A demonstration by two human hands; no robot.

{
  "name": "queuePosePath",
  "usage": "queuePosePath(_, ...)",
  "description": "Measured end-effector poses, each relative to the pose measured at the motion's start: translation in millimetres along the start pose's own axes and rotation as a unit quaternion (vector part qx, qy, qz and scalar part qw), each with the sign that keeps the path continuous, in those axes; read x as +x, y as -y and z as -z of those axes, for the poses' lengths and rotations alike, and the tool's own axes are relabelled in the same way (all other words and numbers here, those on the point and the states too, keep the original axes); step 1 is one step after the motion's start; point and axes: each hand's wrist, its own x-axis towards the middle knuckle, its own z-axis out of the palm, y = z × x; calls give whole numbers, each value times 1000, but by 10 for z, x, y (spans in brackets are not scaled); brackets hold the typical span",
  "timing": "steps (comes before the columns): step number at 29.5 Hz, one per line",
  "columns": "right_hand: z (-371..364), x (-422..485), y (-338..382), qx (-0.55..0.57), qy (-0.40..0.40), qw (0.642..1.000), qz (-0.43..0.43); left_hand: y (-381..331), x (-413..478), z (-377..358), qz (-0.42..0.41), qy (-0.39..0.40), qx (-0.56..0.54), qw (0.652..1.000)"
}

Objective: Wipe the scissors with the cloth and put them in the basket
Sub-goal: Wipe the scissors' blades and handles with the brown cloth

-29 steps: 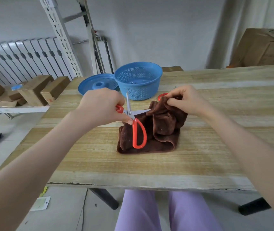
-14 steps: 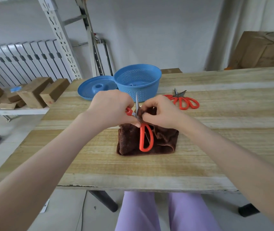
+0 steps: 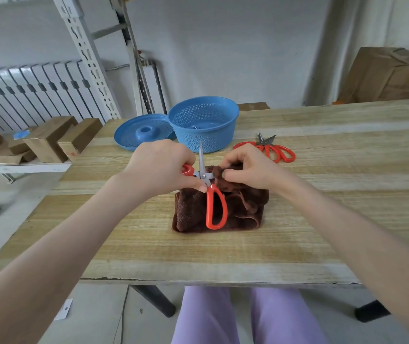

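Observation:
My left hand (image 3: 160,167) grips a pair of red-handled scissors (image 3: 214,207) by one handle, blades spread, one blade pointing up toward the basket. My right hand (image 3: 245,170) pinches a fold of the brown cloth (image 3: 243,209) around the other blade near the pivot. The rest of the cloth lies bunched on the wooden table (image 3: 223,252) under the scissors. A blue mesh basket (image 3: 204,124) stands just behind my hands. Something small lies on its floor; I cannot make out what.
A second pair of red-handled scissors (image 3: 271,148) lies on the table to the right of the basket. A blue lid (image 3: 142,135) sits to the basket's left. Wooden blocks (image 3: 56,139) rest on a shelf at far left. Cardboard boxes (image 3: 392,75) stand at back right.
My right hand has moved left with the cloth from the far side of the blade to the pivot, uncovering the second scissors behind it. My left hand keeps its hold.

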Motion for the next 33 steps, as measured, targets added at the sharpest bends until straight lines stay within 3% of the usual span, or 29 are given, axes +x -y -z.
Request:
queuePosePath(10, 234, -61, -374, -32, -84, 993, -78, 222, -63, 60, 40, 0, -25, 999)
queuePosePath(13, 100, -4, -343, -178, -39, 982, -52, 171, -65, 54, 32, -15, -49, 998)
queuePosePath(16, 19, -10, -258, -331, -5, 942, -49, 181, -83, 89, 31, -33, -50, 998)
queuePosePath(21, 27, -65, 75, -202, -213, 955, 41, 201, -70, 121, 63, -64, -94, 992)
queuePosePath(23, 57, -123, 262, -168, -195, 966, 27, 209, -47, 175, 82, -94, -130, 984)
queuePosePath(27, 35, -172, 472, -208, -93, 974, 17, 169, 27, 232, 122, -148, -201, 961)
queuePosePath(33, 79, -40, 506, -37, -154, 987, -18, 47, 130, 296, 158, -149, -322, 922)
